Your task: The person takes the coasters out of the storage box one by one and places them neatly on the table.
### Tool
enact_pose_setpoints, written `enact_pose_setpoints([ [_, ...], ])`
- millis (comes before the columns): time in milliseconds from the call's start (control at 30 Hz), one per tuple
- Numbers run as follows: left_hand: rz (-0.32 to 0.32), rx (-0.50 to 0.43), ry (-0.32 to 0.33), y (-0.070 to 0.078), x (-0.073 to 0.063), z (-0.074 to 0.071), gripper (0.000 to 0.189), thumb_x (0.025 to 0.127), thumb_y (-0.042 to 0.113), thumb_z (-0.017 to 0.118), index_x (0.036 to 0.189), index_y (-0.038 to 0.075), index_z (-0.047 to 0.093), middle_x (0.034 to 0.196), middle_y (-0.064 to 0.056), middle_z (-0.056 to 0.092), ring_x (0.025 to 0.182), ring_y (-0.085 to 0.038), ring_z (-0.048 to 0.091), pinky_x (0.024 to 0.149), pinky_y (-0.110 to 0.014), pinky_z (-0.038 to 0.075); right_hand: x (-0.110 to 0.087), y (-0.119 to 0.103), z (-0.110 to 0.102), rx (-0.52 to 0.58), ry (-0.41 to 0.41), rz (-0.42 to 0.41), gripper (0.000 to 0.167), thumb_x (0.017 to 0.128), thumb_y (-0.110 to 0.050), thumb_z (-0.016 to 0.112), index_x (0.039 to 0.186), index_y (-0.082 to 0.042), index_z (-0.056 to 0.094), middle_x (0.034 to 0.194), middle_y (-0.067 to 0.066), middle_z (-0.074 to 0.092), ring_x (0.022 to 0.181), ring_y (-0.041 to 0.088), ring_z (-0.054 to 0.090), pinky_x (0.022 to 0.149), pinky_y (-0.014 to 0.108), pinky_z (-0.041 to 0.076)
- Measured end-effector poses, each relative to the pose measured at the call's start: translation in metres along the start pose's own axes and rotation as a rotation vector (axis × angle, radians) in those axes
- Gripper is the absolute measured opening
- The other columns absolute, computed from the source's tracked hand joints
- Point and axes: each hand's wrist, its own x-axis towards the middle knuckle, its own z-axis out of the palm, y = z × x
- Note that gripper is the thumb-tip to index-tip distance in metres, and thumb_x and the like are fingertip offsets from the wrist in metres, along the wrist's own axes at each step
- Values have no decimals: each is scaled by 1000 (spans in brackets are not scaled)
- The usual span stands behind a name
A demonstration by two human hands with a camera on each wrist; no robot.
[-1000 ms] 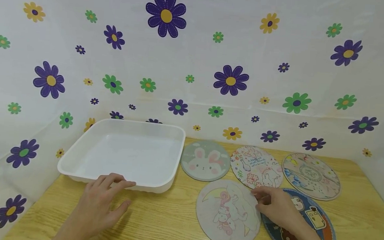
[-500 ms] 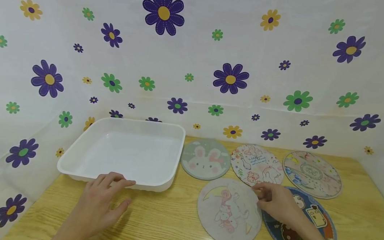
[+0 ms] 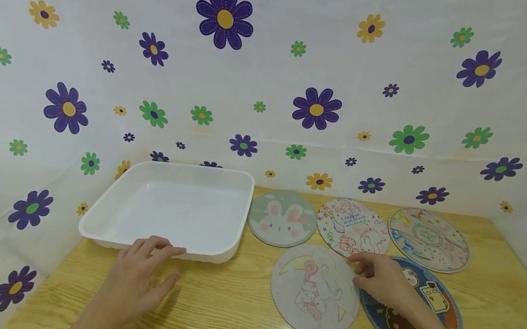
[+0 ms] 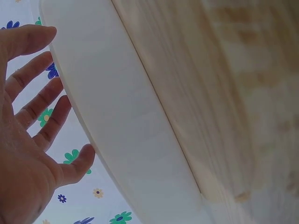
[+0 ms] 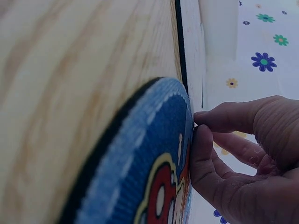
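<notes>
My left hand rests its fingertips on the near rim of a white plastic tray, the thumb held apart. In the left wrist view the spread fingers lie along the edge of the tray. My right hand, fingers loosely bent, rests over a dark blue round mat with cartoon figures. Its fingertips sit by the edge of a pale round mat with a moon and bunnies. The right wrist view shows the fingers beside the blue mat, no object visible between them.
Behind lie three more round mats: a grey-green bunny one, a white floral one and a pink-and-blue floral one. All lie flat on the wooden table. A flower-print sheet rises behind and at both sides.
The head view has shifted slightly. Both hands, the tray and the mats stay essentially where they were.
</notes>
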Motion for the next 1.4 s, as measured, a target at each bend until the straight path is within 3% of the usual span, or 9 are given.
enact_pose_setpoints([
  [300,-20,-8,6,0,1,2,37,76,21,85,110,26,74,107,5,62,97,-23,60,73,-48,47,-5,0,-1,18,0,-17,35,83,-8,78,118,-8,73,92,0,70,80,12,65,64,27,49],
  [533,4,40,80,-1,8,5,29,75,17,86,100,25,75,97,5,65,85,-22,63,60,-36,45,-8,3,-1,66,-9,-62,33,85,-8,78,118,-6,73,97,3,73,82,13,69,64,25,53],
  [700,8,58,118,-2,12,6,25,74,17,87,95,22,74,91,4,67,78,-22,64,53,-34,45,-9,4,-1,77,-16,-65,33,85,-10,79,118,-7,73,99,3,74,82,12,70,64,25,54],
  [1033,-54,60,99,-8,15,5,22,76,17,88,93,22,74,90,4,66,79,-24,64,56,-40,46,-12,2,-2,99,-22,-70,31,87,-11,77,118,-7,73,101,4,75,83,12,70,64,24,53],
  [1267,-37,55,102,-14,19,6,21,77,17,87,93,21,75,89,3,66,76,-24,63,55,-34,43,-17,5,-7,142,-50,-101,29,93,-15,73,121,-8,72,104,5,74,91,17,73,70,23,57],
  [1400,-42,62,73,-12,19,3,23,77,18,87,97,21,76,92,1,67,78,-26,65,56,-39,47,-24,9,-13,122,-42,-131,31,95,-19,72,124,-10,70,114,7,74,95,16,74,73,24,58],
])
